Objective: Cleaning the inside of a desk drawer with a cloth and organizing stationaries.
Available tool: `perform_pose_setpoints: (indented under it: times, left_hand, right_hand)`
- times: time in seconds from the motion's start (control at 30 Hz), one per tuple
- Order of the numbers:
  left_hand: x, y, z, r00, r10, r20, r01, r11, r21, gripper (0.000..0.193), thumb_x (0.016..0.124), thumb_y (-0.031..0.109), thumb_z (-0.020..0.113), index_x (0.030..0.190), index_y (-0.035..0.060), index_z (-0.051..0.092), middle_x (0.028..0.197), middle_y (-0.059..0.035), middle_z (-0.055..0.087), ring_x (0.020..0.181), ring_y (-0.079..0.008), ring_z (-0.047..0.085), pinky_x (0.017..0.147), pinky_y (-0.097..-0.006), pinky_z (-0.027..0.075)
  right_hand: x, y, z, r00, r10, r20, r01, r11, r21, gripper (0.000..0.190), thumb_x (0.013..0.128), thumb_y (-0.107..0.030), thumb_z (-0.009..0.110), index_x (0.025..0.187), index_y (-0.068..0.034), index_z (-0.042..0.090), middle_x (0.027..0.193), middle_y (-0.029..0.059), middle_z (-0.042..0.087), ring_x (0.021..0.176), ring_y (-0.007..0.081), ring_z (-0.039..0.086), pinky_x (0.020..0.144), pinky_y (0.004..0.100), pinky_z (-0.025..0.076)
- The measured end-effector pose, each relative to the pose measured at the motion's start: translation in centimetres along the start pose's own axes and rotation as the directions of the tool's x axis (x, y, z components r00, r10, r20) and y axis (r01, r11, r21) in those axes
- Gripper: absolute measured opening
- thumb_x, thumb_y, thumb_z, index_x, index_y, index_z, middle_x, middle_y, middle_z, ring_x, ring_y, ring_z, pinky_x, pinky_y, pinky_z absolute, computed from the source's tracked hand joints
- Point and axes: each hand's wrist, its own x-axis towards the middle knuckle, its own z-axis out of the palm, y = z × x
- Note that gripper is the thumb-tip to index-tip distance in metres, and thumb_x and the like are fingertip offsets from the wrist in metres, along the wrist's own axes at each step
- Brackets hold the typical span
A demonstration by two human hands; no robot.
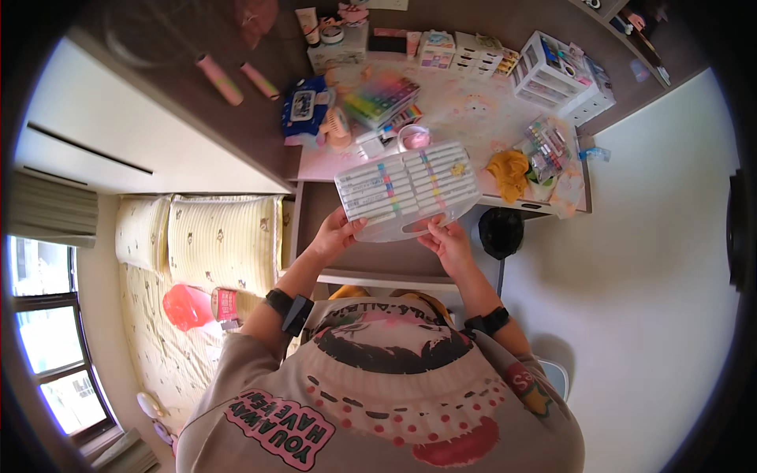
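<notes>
A clear plastic case of markers (408, 189) is held in both hands above a pulled-out desk drawer (378, 255). Inside the case, white-barrelled markers with bands of several colours lie in two columns. My left hand (338, 235) grips the lower left corner, thumb on top. My right hand (446, 241) has hold of the near edge by the carry handle at the lower right. The part of the drawer under the case is hidden; its visible floor is bare brown.
On the desk (473, 118) stand a rainbow-coloured box (381, 100), a blue wipes pack (306, 109), a pink-filled cup (414, 139), a mustard cloth (508, 173) and white drawer units (553, 74). A black-lined bin (501, 232) stands right of the drawer; a bed with pillows (225, 239) lies left.
</notes>
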Motion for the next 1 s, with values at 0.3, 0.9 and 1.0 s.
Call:
perform_pose_setpoints:
  times: [0.3,0.9,1.0]
  left_hand:
    - [-6.7,-4.1,-8.0,0.994,-0.113,-0.001,0.113,0.993,-0.025,0.041,0.094,0.017,0.062,0.128,-0.0027,0.051,0.119,-0.0108,0.063,0.1,-0.02,0.066,0.085,-0.0319,0.056]
    - [-10.7,-7.3,-14.1,0.893,-0.076,-0.443,0.094,0.995,0.017,0.034,0.095,0.022,0.058,0.122,0.0004,0.056,0.104,-0.0128,0.068,0.092,-0.0204,0.067,0.079,-0.0301,0.055]
    - [-12.1,-7.6,-14.6,0.855,-0.07,-0.514,0.091,0.996,0.016,0.031,0.094,0.019,0.057,0.119,0.0006,0.058,0.1,-0.0124,0.069,0.09,-0.0191,0.068,0.078,-0.0292,0.055]
  right_hand:
    - [-2.5,9.6,3.4,0.928,0.359,-0.103,-0.356,0.933,0.05,0.027,0.094,-0.017,0.059,0.106,0.007,0.053,0.108,0.0265,0.065,0.096,0.032,0.068,0.084,0.0344,0.058]
    - [9.5,18.2,1.3,0.879,0.35,-0.323,-0.286,0.93,0.23,0.023,0.097,-0.003,0.048,0.118,0.005,0.045,0.113,0.0232,0.057,0.092,0.0395,0.065,0.081,0.0502,0.061]
    - [11.3,19.6,1.2,0.928,0.273,-0.253,-0.229,0.955,0.191,0.027,0.098,-0.004,0.048,0.123,0.003,0.043,0.121,0.0212,0.054,0.107,0.0382,0.06,0.091,0.0496,0.057]
